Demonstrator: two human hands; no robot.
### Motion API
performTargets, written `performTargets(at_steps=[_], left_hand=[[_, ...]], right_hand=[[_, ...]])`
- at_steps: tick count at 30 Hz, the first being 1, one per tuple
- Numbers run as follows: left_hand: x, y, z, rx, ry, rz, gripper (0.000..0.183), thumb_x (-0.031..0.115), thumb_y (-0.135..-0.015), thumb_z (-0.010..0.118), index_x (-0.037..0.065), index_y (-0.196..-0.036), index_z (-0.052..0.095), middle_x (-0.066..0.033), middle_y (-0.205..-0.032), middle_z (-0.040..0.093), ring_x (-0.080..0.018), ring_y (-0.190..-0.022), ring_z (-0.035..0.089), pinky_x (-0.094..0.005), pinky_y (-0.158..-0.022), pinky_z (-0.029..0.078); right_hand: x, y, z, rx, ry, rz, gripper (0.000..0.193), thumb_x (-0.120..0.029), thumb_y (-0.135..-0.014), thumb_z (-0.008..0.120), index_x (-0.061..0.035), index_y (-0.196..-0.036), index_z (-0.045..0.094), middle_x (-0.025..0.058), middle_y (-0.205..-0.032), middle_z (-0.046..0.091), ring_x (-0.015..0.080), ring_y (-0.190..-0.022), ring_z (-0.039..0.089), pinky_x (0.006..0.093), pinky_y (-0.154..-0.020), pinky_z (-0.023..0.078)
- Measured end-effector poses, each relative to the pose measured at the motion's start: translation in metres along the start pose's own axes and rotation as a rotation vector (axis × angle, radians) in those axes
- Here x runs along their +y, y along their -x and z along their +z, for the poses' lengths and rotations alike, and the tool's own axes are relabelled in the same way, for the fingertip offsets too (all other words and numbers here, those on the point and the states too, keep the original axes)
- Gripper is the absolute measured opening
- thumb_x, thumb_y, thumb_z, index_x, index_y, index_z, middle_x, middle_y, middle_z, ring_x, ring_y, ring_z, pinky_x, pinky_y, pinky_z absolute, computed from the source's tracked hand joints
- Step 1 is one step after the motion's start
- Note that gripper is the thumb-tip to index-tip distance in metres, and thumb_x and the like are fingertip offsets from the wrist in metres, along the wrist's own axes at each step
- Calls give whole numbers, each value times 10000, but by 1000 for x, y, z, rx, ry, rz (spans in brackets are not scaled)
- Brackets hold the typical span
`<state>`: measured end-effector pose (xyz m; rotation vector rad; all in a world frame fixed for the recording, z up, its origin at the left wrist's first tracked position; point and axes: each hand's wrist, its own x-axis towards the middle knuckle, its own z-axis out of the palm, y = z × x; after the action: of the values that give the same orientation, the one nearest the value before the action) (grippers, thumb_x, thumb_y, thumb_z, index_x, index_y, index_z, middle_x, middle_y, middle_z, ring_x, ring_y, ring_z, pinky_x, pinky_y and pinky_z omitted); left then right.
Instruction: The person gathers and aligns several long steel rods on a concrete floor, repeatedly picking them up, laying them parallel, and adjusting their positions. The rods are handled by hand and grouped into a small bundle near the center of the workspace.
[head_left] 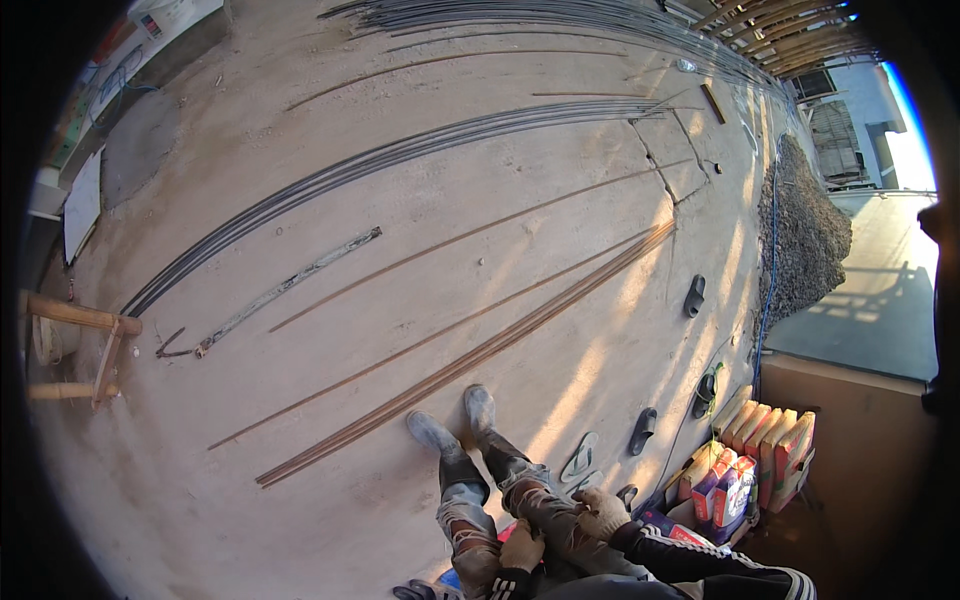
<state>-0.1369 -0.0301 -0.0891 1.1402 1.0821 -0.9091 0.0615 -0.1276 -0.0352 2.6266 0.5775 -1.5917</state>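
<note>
Both my hands wear pale knitted work gloves and are close over my lap, above the worn, ripped jeans (545,505). My left hand (522,547) is curled against the left thigh, with a bit of red cloth beside it. Farther right, my right hand (603,515) lies by the right thigh, its fingers bent inward. Whatever either hand may grip is hidden or too small to name. Dusty grey boots (432,432) stand on the concrete just short of a bundle of rusty steel bars (470,355).
Dark rebar rods (380,165) curve across the floor beyond, near a paint-splashed strip (290,288). Loose sandals (580,457) and slippers (642,431) lie to the right. Stacked cement bags (770,440), a gravel pile (805,230) and a blue hose (768,290) line that side. Wooden poles (80,315) jut in at left.
</note>
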Motion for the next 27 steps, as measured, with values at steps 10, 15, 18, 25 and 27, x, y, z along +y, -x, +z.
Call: performTargets(at_steps=[10,15,18,25,27], left_hand=[[-61,5,-32,-189,43,304,362,403,-918,620,138,-1146,718,-197,-1043,736,-389,-1016,704,-466,-886,543],[-54,3,-33,-208,-13,373,363,449,-912,597,154,-1104,685,-165,-993,738,-398,-966,709,-527,-834,537],[-44,5,-30,-147,-48,379,345,419,-920,589,159,-1126,682,-175,-1009,738,-401,-971,708,-534,-835,541],[-26,0,-31,-437,-87,494,316,346,-905,606,187,-1144,738,-159,-1062,747,-368,-1022,711,-498,-899,543],[-15,2,-25,-282,-92,514,314,332,-900,608,185,-1147,735,-147,-1029,753,-364,-966,722,-490,-872,549]], right_hand=[[114,-51,83,-301,613,-263,193,-179,-920,591,-143,-941,779,54,-1000,743,259,-970,693,415,-843,576],[13,7,-10,-247,-72,86,275,-115,-810,661,-60,-1043,796,135,-1003,784,330,-933,716,404,-851,570],[-2,26,-37,-304,159,-61,300,-122,-829,669,-65,-1102,779,89,-1023,783,288,-1031,704,389,-935,549],[10,-5,-50,-353,-83,61,359,18,-836,558,8,-1156,721,81,-986,764,205,-932,697,327,-873,545],[18,5,-77,-378,29,90,373,45,-811,527,12,-1122,732,68,-981,751,168,-929,679,313,-866,540]])
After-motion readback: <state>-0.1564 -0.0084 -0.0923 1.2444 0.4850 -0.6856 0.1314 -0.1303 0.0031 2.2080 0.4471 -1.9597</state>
